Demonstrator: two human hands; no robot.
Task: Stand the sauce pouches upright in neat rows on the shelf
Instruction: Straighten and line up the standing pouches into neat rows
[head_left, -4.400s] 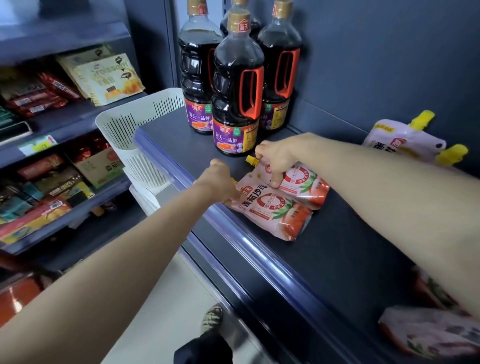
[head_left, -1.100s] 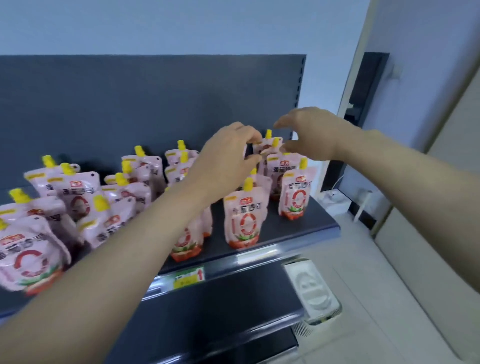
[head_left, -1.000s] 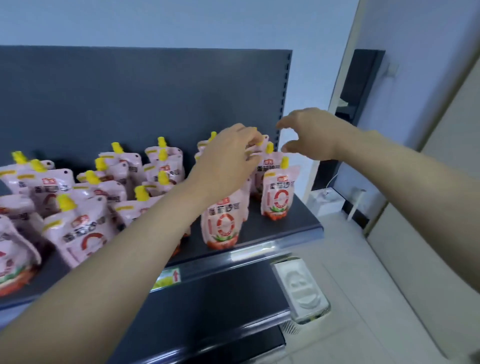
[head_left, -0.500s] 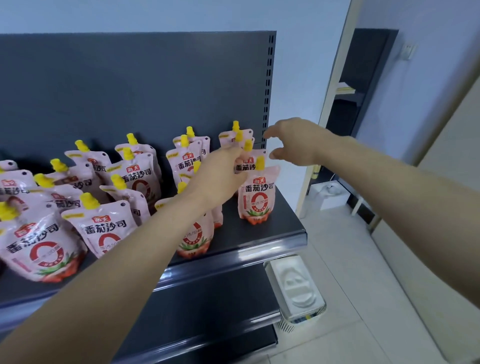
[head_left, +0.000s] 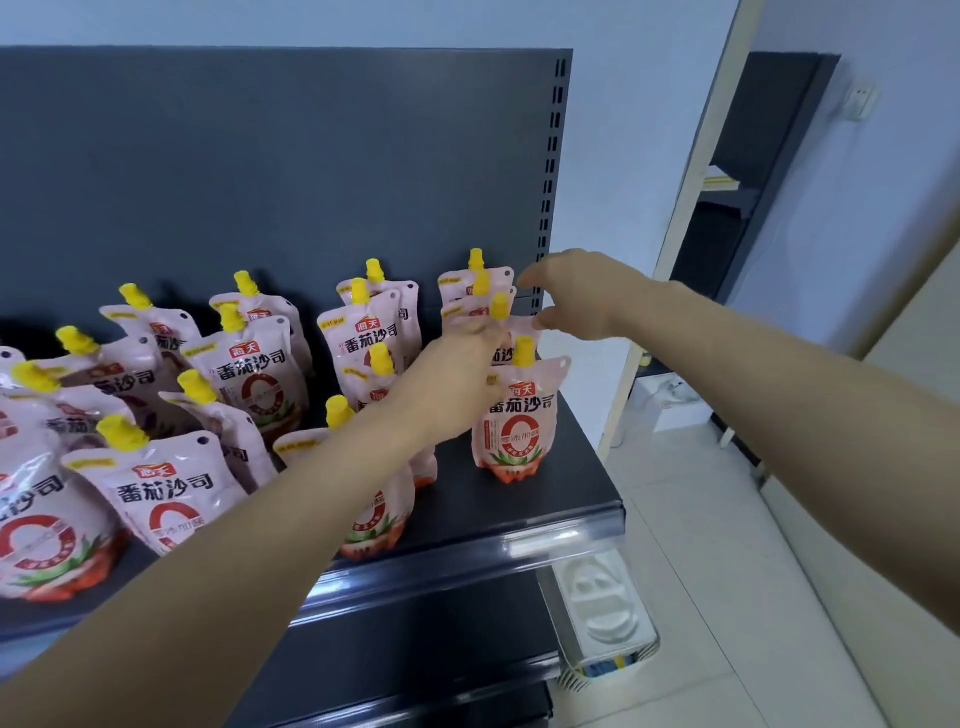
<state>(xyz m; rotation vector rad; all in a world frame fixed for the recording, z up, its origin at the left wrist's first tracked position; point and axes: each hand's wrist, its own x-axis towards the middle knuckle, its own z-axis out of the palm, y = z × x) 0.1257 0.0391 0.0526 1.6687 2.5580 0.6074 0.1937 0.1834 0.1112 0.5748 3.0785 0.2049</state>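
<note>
Several pink sauce pouches with yellow caps stand on the dark shelf (head_left: 550, 501). The right-hand rows are upright; the pouches at the left (head_left: 166, 493) lean and crowd together. My left hand (head_left: 454, 387) reaches into the rightmost row, and its fingertips pinch the top of a pouch just behind the front right pouch (head_left: 517, 415). My right hand (head_left: 571, 296) hovers beside the back pouches (head_left: 475, 283) of that row, fingers loosely spread, holding nothing. My left forearm hides part of the second row.
The shelf ends just right of the last row, by a perforated upright (head_left: 550, 171). A white plastic tray (head_left: 602, 608) sits below the shelf end. A white box (head_left: 670, 405) lies on the tiled floor near a doorway.
My left hand has sunk a little and now holds a pouch lower in the rightmost row. My right hand stays hovering by the back pouches. The view has shifted slightly left.
</note>
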